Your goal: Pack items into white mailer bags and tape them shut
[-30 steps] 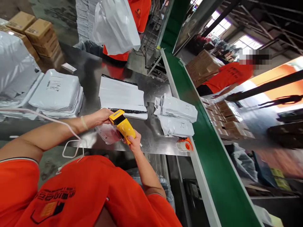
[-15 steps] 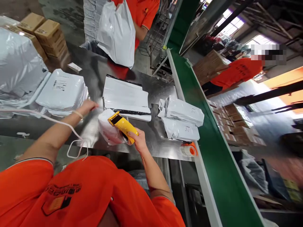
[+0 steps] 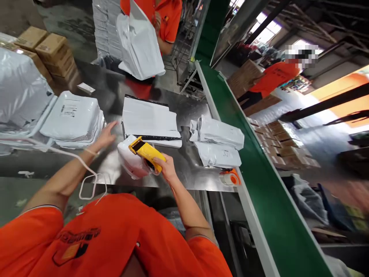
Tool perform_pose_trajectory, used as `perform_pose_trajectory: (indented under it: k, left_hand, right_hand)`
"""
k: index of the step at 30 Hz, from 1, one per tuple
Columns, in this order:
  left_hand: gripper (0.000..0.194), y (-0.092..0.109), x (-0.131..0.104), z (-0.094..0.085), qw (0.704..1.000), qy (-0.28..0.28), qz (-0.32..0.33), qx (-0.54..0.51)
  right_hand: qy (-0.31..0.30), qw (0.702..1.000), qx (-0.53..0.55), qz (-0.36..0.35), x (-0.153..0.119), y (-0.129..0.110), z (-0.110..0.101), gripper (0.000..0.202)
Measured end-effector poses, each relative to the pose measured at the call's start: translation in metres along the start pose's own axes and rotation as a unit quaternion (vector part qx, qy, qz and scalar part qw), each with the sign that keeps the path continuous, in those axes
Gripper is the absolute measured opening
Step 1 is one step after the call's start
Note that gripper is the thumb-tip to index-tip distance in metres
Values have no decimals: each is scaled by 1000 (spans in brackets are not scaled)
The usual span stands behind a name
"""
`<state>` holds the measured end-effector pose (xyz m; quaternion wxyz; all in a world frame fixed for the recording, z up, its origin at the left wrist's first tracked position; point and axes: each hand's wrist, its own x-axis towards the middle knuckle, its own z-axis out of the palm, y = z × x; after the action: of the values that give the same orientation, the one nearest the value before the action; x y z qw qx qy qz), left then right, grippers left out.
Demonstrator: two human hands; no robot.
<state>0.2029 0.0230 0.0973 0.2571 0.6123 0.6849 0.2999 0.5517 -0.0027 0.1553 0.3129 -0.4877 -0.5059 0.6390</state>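
Observation:
My right hand point(image 3: 167, 166) is wrapped round the handle of a yellow scanner point(image 3: 148, 154). The scanner's head lies over a plastic-wrapped package point(image 3: 131, 159) near the table's front edge. My left hand point(image 3: 107, 135) is empty with its fingers apart, just right of a stack of white parcels point(image 3: 72, 115) whose top one bears a printed label. Beyond the scanner, white mailer bags with black edges point(image 3: 150, 119) lie flat on the metal table point(image 3: 112, 86). Two white parcels point(image 3: 220, 134) rest to the right, beside the green conveyor.
The green conveyor belt point(image 3: 271, 184) runs along the table's right side. An orange tape dispenser point(image 3: 232, 177) sits at the front right corner. Across the table a person in orange holds a large white bag point(image 3: 141, 46). Cardboard boxes point(image 3: 53, 50) stand at back left; a white cable point(image 3: 72, 154) crosses my left forearm.
My left hand's fingers have spread and its hand has shifted slightly. The person opposite has raised and tilted the white bag. The scanner stays over the package; the whole view has shifted a little.

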Motion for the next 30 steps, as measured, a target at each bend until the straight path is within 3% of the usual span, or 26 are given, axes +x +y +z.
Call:
perform_pose_trajectory:
  k: [2, 4, 5, 7, 10, 13, 15, 18, 21, 23, 27, 30]
  left_hand:
    - [115, 12, 12, -17, 985, -132, 108, 2]
    - [141, 30, 18, -17, 946, -257, 193, 49]
    - [146, 39, 17, -12, 931, -285, 209, 86]
    - [144, 53, 13, 1, 915, -296, 222, 161]
    - [129, 61, 9, 11, 894, -293, 247, 233]
    - [118, 62, 14, 10, 875, -310, 261, 263]
    - [120, 62, 19, 9, 868, -330, 252, 271]
    - [123, 59, 21, 14, 869, -339, 221, 285]
    - [108, 48, 19, 18, 888, -304, 200, 280]
    - [101, 33, 20, 17, 903, -280, 210, 249]
    - [110, -7, 24, 18, 928, -254, 247, 115]
    - [117, -37, 14, 28, 950, -256, 177, 35]
  right_hand:
    - [5, 1000, -6, -7, 1, -1, 3, 42]
    - [-3, 1000, -6, 2, 1, -1, 7, 43]
    - [-18, 1000, -6, 12, 0, -1, 8, 44]
    - [-49, 998, -9, 29, -8, 2, 2, 45]
    - [-65, 997, -13, 40, -40, 18, -34, 42]
    - [-14, 997, -13, 75, -89, 61, -82, 41]
    - [44, 994, -1, 99, -112, 99, -101, 41]
    - [85, 990, 19, 111, -113, 150, -94, 42]
    - [88, 990, 38, 103, -86, 172, -72, 46]
    - [87, 991, 46, 94, -75, 169, -69, 48]
    - [75, 994, 31, 77, -84, 134, -93, 48]
    - [78, 994, 33, 66, -84, 97, -90, 39]
